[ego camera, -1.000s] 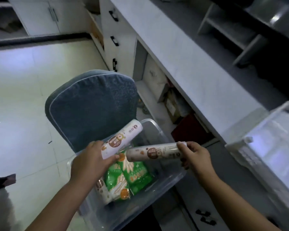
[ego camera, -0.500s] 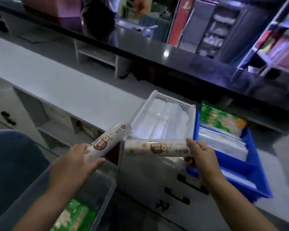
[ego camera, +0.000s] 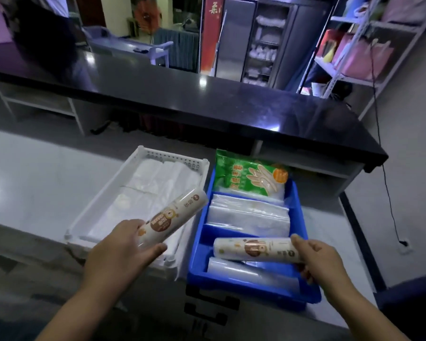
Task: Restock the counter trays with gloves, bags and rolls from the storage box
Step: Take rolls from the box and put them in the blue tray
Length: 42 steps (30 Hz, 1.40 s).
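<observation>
A person's left hand (ego camera: 119, 253) grips a roll (ego camera: 175, 215) over the white tray's (ego camera: 172, 156) near right corner while the right hand (ego camera: 317, 260) curls round a second roll (ego camera: 251, 249) above the blue tray's (ego camera: 244, 289) front compartment

Open room above the blue tray (ego camera: 244, 289); black counter ledge (ego camera: 207, 102) closes off its far end
</observation>
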Motion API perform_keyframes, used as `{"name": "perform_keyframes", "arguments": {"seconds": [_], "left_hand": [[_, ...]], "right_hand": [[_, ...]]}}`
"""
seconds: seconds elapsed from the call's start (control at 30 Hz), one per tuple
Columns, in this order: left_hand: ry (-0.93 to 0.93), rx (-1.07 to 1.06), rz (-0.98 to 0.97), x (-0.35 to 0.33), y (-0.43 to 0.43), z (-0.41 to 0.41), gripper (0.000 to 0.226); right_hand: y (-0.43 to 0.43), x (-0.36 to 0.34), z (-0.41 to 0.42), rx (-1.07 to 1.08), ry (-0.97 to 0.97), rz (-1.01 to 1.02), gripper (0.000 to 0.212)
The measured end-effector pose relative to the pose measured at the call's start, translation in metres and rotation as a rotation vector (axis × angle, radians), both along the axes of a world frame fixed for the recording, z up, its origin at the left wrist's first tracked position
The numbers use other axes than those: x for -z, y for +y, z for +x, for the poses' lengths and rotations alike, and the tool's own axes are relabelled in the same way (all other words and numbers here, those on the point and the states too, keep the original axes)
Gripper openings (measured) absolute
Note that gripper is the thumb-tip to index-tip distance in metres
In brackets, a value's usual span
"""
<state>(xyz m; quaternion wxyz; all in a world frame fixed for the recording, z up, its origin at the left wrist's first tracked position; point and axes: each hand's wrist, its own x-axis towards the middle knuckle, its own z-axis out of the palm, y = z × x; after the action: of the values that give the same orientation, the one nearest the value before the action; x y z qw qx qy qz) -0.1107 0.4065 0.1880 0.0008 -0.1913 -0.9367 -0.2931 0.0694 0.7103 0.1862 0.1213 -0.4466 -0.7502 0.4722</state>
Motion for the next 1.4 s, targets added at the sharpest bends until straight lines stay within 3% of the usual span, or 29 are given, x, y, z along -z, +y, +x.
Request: {"name": "perform_keyframes", "arguments": {"seconds": [0.07,0.23,0.5,0.63,0.73,0.83,1.1,1.27,1.4], "left_hand": [[0.005,0.006,-0.008,0.004,0.025,0.004,0.046],[-0.01,0.031,-0.036,0.01,0.058,0.008,0.049],[-0.008,0.032,-0.047,0.004,0.067,-0.006,0.044],[-0.004,0.023,-0.041,0.0,0.063,-0.018,0.041],[0.01,0.021,-0.03,-0.003,0.059,-0.027,0.04],[0.021,0.032,-0.038,-0.006,0.05,-0.035,0.042],[0.068,0.056,-0.039,-0.009,0.036,-0.056,0.043],[0.036,0.135,-0.024,-0.007,0.045,-0.061,0.044],[-0.001,0.233,-0.035,-0.006,0.06,-0.063,0.043]], "right_hand": [[0.009,0.004,-0.003,-0.095,-0.124,0.069,0.039],[0.031,0.007,-0.007,-0.334,-0.479,0.517,0.046],[0.034,0.013,-0.016,-0.463,-0.637,0.805,0.044],[0.018,0.011,-0.03,-0.484,-0.328,0.867,0.031],[-0.011,0.014,-0.052,-0.716,-0.16,0.734,0.022],[-0.041,0.027,-0.079,-1.022,-0.054,0.716,0.027],[-0.058,0.039,-0.112,-1.299,-0.207,0.861,0.03],[-0.051,0.01,-0.099,-1.137,-0.113,0.846,0.038],[-0.034,-0.018,-0.058,-0.721,0.183,0.696,0.038]]}}
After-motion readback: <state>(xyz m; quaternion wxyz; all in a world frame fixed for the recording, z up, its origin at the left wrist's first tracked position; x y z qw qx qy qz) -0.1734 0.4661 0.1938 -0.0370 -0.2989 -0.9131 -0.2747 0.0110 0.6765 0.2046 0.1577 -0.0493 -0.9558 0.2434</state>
